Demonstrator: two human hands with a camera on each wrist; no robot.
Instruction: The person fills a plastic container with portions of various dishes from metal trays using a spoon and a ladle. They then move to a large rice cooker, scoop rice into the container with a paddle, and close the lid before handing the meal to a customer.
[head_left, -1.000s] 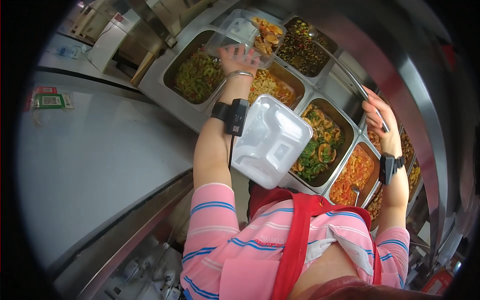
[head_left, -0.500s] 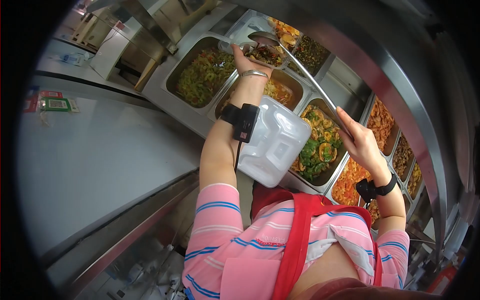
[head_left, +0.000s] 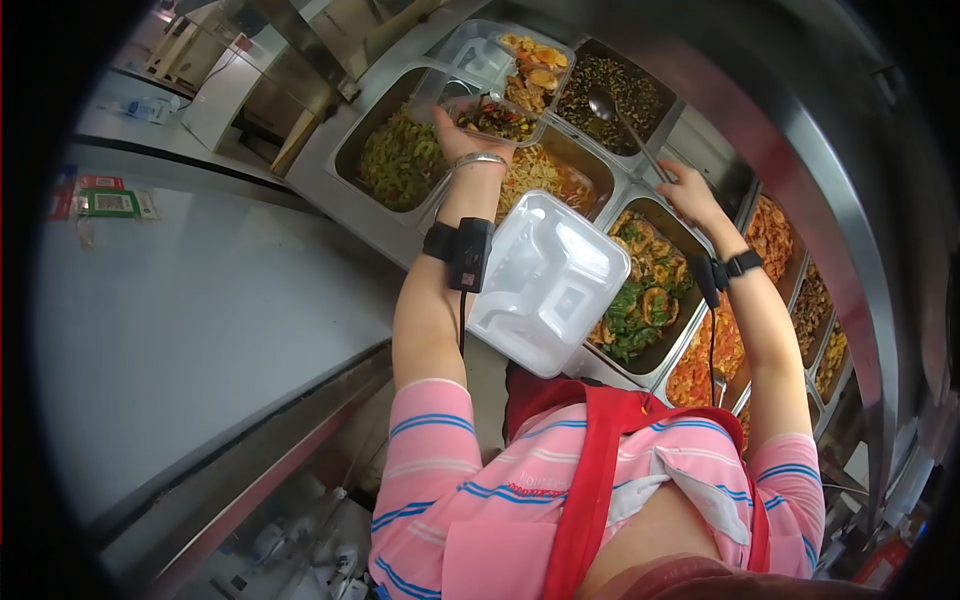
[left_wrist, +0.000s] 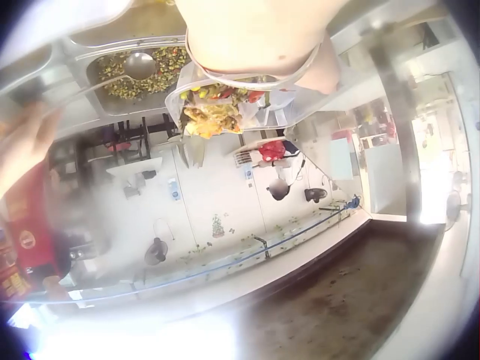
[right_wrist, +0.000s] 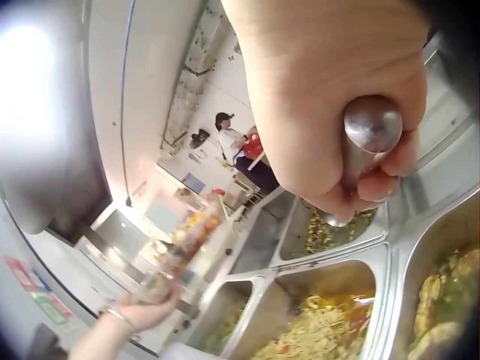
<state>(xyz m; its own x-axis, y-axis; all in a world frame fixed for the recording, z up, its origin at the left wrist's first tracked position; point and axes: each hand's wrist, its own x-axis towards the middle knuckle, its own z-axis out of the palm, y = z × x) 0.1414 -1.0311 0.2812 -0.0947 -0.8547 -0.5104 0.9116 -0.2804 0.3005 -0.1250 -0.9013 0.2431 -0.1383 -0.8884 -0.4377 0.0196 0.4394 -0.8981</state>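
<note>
My left hand (head_left: 475, 140) holds a clear plastic takeout container (head_left: 455, 75) from below, its thumb beside the wall. Yellow-orange food (head_left: 532, 75) lies in one compartment and dark chopped vegetables (head_left: 497, 120) in another. In the right wrist view, the left hand (right_wrist: 150, 307) cups the container's underside. My right hand (head_left: 690, 195) grips the handle end of a long metal ladle (head_left: 640, 143); fingers curl around it in the right wrist view. The ladle's bowl (left_wrist: 140, 65) rests in the back pan of chopped green vegetables (left_wrist: 161, 82).
A clear compartmented container (head_left: 550, 285) sits at the counter's near edge. Around the hands are metal pans of shredded greens (head_left: 400, 165), noodle-like food (head_left: 535, 172) and egg with greens (head_left: 645, 290). A curved metal frame (head_left: 850, 200) arches along the right.
The ladle came from the back pan to the container, then returned to that pan. Dark chopped vegetables now lie in the container's near compartment. The right hand moved left overall.
</note>
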